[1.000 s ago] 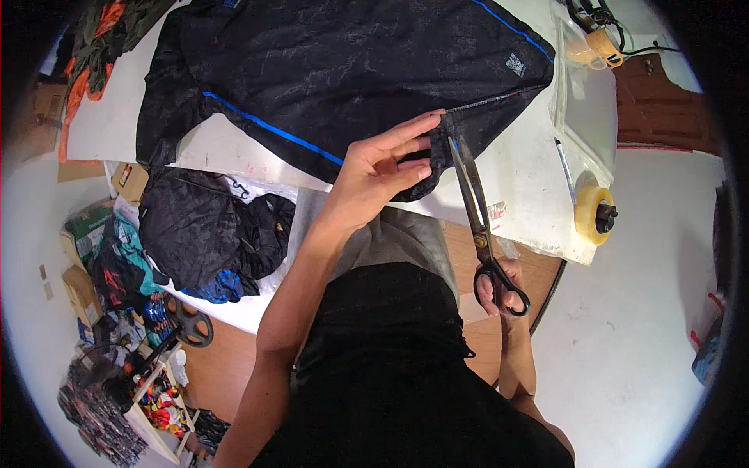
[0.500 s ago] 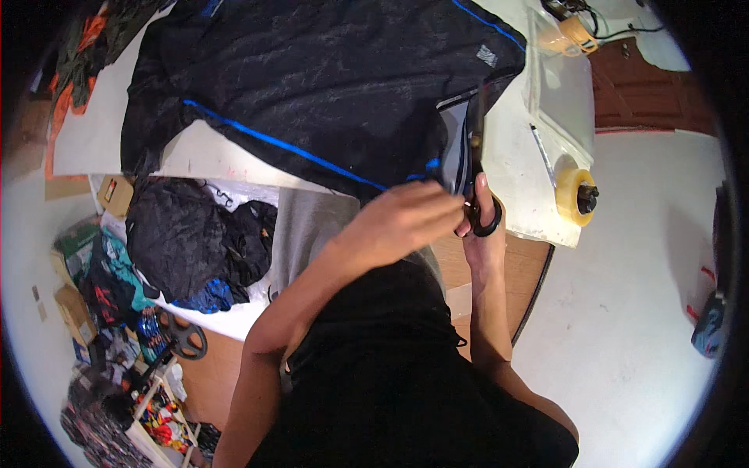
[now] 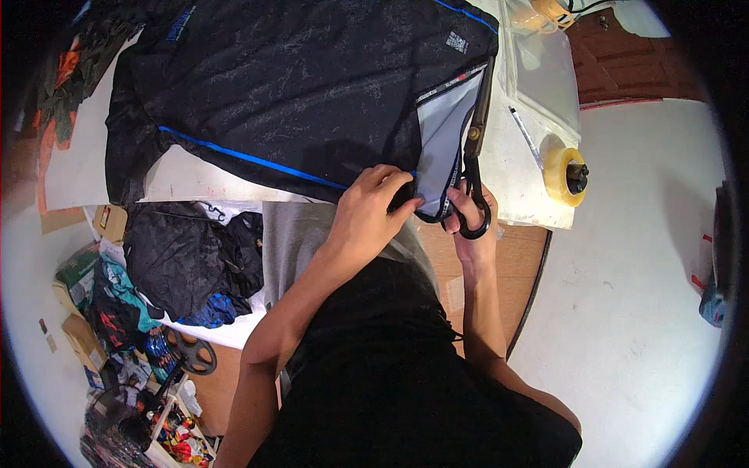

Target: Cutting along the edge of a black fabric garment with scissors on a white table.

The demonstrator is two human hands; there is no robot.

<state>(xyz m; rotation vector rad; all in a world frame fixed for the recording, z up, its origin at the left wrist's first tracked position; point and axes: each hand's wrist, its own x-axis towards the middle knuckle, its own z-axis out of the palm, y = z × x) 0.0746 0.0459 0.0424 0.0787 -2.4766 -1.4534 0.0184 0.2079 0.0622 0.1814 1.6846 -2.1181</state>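
A black shirt point(image 3: 296, 101) with thin blue piping lies spread over the white table. Its hem at the right is folded open, and the pale grey inside point(image 3: 441, 132) shows along with a printed edge tape. My left hand point(image 3: 367, 207) pinches the near corner of that hem between thumb and fingers. Large black-handled scissors point(image 3: 473, 140) are in my right hand point(image 3: 472, 226), with fingers through the loops. Their blades point away from me along the hem's right edge; I cannot tell whether cloth lies between them.
Right of the scissors are a pen point(image 3: 526, 132), a roll of clear tape point(image 3: 558, 178) and a clear plastic sheet point(image 3: 546, 86). Dark crumpled clothes point(image 3: 175, 249) lie on a lower white surface at left. Below them stands a crate point(image 3: 183, 429) of colourful bits.
My left hand has moved left and down, away from the scissors, and now grips the hem corner. The hem has opened wider, baring more of the pale inside. The view has shifted slightly.
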